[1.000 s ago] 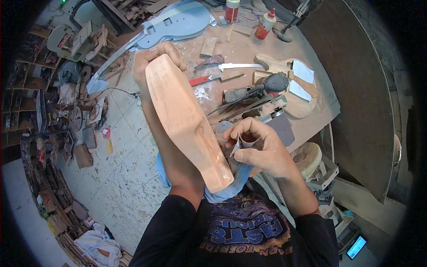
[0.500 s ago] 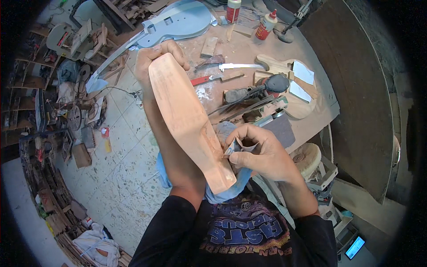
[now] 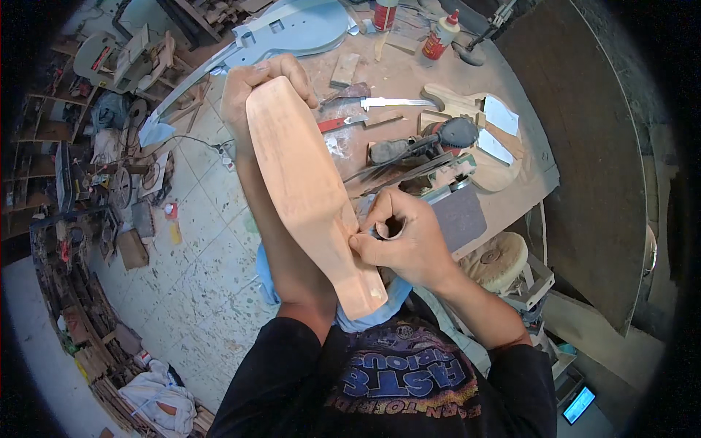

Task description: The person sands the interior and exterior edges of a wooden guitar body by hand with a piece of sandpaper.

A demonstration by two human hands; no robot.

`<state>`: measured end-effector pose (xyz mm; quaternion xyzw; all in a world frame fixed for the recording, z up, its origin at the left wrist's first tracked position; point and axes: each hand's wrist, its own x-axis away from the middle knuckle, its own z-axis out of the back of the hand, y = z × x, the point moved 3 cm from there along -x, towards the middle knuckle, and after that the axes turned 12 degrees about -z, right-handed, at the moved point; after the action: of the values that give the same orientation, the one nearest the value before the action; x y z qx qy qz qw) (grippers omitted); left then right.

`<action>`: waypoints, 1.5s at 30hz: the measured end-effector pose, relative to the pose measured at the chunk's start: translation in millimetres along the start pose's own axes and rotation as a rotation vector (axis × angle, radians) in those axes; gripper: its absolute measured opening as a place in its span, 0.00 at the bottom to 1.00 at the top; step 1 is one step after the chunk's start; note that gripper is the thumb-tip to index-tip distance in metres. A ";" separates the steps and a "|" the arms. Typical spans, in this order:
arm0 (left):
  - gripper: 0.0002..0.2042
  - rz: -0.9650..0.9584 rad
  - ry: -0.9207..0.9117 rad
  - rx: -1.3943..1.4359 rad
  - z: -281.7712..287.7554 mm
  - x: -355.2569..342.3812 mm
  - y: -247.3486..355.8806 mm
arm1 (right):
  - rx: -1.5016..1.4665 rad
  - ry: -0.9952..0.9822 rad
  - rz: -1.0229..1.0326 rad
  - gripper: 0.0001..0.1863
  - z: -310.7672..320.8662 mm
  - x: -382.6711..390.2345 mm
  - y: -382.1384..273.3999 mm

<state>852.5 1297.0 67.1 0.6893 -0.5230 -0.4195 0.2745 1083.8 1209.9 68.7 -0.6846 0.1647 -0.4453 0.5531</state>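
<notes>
A pale, smoothly carved wooden block (image 3: 303, 168), broad above and stepped down to a narrow end, slants in front of my chest. My left hand (image 3: 266, 80) is wrapped round its far end, its palm partly hidden behind the wood. Close to the step, my right hand (image 3: 409, 237) pinches a folded piece of sandpaper (image 3: 392, 228) and presses it to the right-hand side of the narrow part. Only the curled dark edge of the sandpaper shows between finger and thumb. The block's near end reaches a light blue cloth (image 3: 391, 303) by my shirt.
On the workbench (image 3: 387, 66) are a try square (image 3: 398, 102), a sander (image 3: 456, 133), a hand plane (image 3: 449, 175), a dark sandpaper sheet (image 3: 458, 219), a wooden guitar body (image 3: 500, 160), a blue guitar (image 3: 292, 33) and glue bottles (image 3: 441, 36). Cluttered shelves (image 3: 51, 131) stand left.
My right hand has shifted slightly left and turned, bringing the sandpaper against the side of the block; less of the sheet shows now. My left hand keeps its grip.
</notes>
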 end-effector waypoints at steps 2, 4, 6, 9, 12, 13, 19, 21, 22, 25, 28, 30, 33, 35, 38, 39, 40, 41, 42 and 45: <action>0.24 -0.025 -0.044 -0.046 0.6 1.3 2.3 | -0.029 -0.069 -0.028 0.12 -1.9 -2.4 6.4; 0.24 -0.034 -0.046 -0.046 0.2 0.9 1.1 | -0.079 -0.197 -0.134 0.13 1.3 -1.7 13.4; 0.24 -0.022 -0.009 -0.012 0.1 -1.9 -2.1 | 0.003 -0.041 0.032 0.13 -1.7 -7.9 -0.2; 0.25 -0.023 0.018 -0.029 4.3 1.5 0.5 | -0.026 -0.152 -0.069 0.13 0.4 -6.4 6.0; 0.25 0.012 0.004 -0.063 5.4 -1.7 -0.7 | 0.010 -0.143 -0.081 0.13 2.3 -10.4 5.8; 0.25 0.019 0.024 -0.036 5.2 -0.9 -2.6 | 0.043 -0.087 -0.041 0.13 2.5 -11.3 3.1; 0.25 -0.010 -0.029 0.016 1.8 1.8 1.0 | -0.134 -0.284 -0.247 0.14 -0.2 -6.8 15.0; 0.25 -0.054 -0.036 -0.004 2.2 -3.4 -4.0 | -0.003 -0.094 -0.082 0.14 -0.7 -9.5 3.8; 0.25 -0.037 -0.024 -0.003 3.1 -3.1 -4.6 | 0.062 0.004 0.000 0.14 0.1 -9.7 -1.2; 0.25 -0.014 -0.019 -0.015 3.0 -2.3 0.0 | -0.059 -0.233 -0.143 0.14 1.6 -7.5 6.4; 0.25 -0.009 -0.036 -0.024 -4.3 -2.0 -1.3 | 0.012 -0.242 -0.164 0.14 5.5 -9.0 6.6; 0.25 0.026 -0.001 -0.017 -5.9 -3.7 -4.2 | 0.053 -0.066 -0.028 0.14 2.5 -5.3 -1.2; 0.25 -0.009 -0.011 0.025 0.7 -4.4 -4.3 | -0.024 -0.159 -0.105 0.14 4.2 -4.4 5.7; 0.25 0.003 0.024 -0.006 0.7 -5.1 -2.5 | -0.036 -0.207 -0.133 0.14 4.5 -8.3 6.1; 0.25 -0.026 -0.014 -0.043 7.0 -3.8 -7.4 | 0.045 -0.074 -0.042 0.14 4.8 -9.1 0.4; 0.25 -0.049 -0.044 -0.060 5.7 -5.7 -4.9 | 0.061 -0.041 -0.025 0.14 3.5 -7.2 1.9; 0.25 -0.042 -0.043 -0.050 4.5 -4.7 -3.7 | 0.078 -0.009 -0.007 0.14 3.1 -6.6 2.9; 0.25 -0.035 -0.043 -0.039 2.9 -2.1 -2.8 | 0.037 -0.098 -0.059 0.14 2.5 -7.1 5.6; 0.25 -0.028 -0.039 -0.028 -1.1 -0.8 -1.3 | -0.003 -0.191 -0.114 0.15 3.7 -6.3 9.3; 0.26 0.020 0.063 -0.028 -8.3 -6.1 -4.1 | 0.076 -0.104 -0.040 0.14 3.8 -8.8 -1.3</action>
<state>861.0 1303.5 69.6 0.6929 -0.5151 -0.4021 0.3048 1081.6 1219.0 66.1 -0.6884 0.1050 -0.4259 0.5777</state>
